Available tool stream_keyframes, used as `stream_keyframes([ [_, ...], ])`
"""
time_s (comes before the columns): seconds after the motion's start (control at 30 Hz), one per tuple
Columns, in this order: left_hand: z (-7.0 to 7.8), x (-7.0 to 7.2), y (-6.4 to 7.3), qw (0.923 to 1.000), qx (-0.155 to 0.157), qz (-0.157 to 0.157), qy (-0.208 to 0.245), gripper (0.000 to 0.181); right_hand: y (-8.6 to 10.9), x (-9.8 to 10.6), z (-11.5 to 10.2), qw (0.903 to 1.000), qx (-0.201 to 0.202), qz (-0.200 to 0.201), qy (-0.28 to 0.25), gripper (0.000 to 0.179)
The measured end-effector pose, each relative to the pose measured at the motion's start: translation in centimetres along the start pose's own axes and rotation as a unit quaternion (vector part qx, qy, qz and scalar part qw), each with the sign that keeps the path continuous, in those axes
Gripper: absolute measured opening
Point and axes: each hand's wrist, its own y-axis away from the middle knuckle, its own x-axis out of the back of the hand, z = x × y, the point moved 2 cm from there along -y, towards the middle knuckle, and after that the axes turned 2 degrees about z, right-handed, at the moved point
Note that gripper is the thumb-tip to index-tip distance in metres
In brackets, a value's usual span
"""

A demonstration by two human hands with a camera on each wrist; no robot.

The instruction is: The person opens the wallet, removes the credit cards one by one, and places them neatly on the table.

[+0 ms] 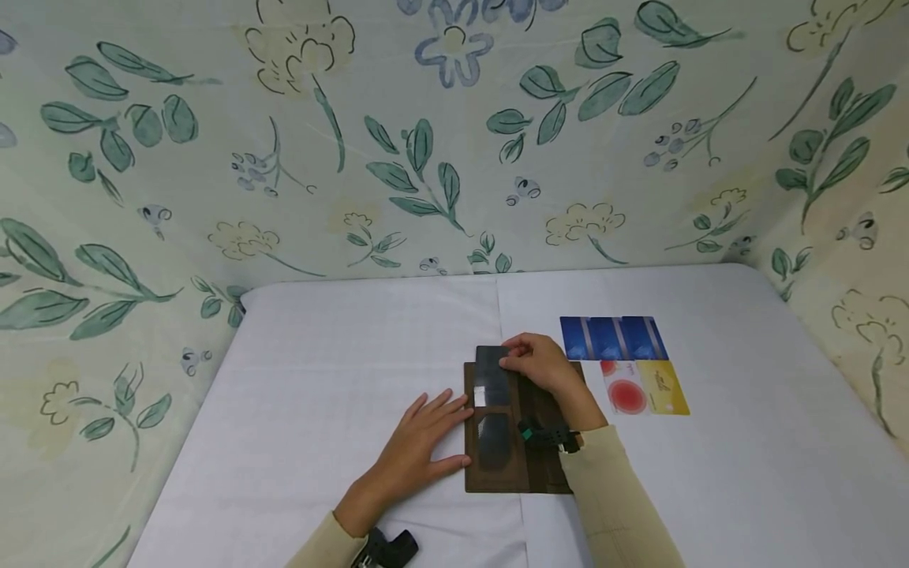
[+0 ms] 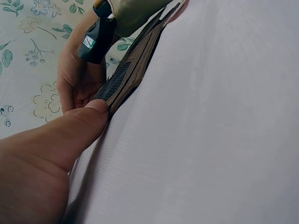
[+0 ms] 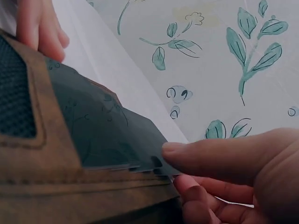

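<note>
left hand (image 1: 415,446): one, fingers spread and nearly straight, nothing gripped; fingertips and thumb touch the wallet's left edge. function, as judged: steadying.

wallet (image 1: 513,474): one, brown, folded out flat on the white cloth (image 1: 319,355) between the two hands. left leaf bears a dark mesh window (image 1: 495,443) nearer the person; right leaf partly hidden by the right forearm.

dark card (image 1: 490,375): one item, glossy, perhaps more than one layer; too unclear to count. lies along the left leaf above the window, far end jutting past the wallet's far edge, near end at the pocket mouth.

right hand (image 1: 543,367): one, thumb and fingers closed in a pinch on the dark card's right side, near its far end.

blue cards (image 1: 614,339): three, in a row on the cloth, right of the wallet.

white card with red discs (image 1: 626,390): one, just nearer the person than the row.

yellow card (image 1: 663,386): one, beside the white card, on its right.

step in hand, as judged: working the dark card at the pocket; whether inward or outward cannot be told. next move seems to call for a braced wallet and a straight slide, without bending the card.
</note>
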Motion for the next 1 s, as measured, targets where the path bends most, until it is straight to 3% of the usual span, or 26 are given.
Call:
stream_keyframes([
  [0.23,0.11,0.12,-0.02,1.0,0.0,-0.006,-0.006,0.067,0.05,0.12,-0.01,0.9998,0.015,-0.011,-0.005,0.028],
  [0.57,0.09,0.01,0.05,1.0,-0.001,-0.005,-0.003,0.067,0.16,0.26,0.24,0.9991,-0.001,-0.014,-0.041,0.032],
  [1.0,0.04,0.02,0.03,1.0,-0.002,-0.003,-0.003,0.067,0.07,0.35,0.26,0.9978,0.022,-0.025,-0.058,0.033],
])
